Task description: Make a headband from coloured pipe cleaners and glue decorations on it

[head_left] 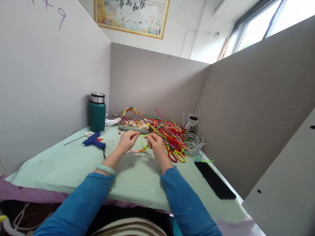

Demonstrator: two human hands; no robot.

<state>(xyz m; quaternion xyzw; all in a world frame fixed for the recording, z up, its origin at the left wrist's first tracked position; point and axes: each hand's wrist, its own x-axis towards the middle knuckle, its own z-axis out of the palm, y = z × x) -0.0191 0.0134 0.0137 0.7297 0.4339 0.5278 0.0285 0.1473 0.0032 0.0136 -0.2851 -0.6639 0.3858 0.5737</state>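
Both my hands are raised a little over the pale green table cover point(63, 169), fingers pinched. My left hand point(127, 140) and my right hand point(155, 143) each grip an end of a short yellow-green pipe cleaner point(143, 135) stretched between them. More bent pieces in yellow, pink and orange point(142, 149) lie just under my hands. A big tangled heap of coloured pipe cleaners point(172, 136) lies right beside my right hand. A pale jade bangle point(105, 169) sits on my left wrist.
A blue glue gun point(94, 141) lies at the left, a dark green flask point(97, 112) behind it. A metal tray of small bits point(134, 125) with a wrapped hoop point(130, 112) stands at the back. A black phone point(214, 180) lies at the right. Grey partition walls enclose the desk.
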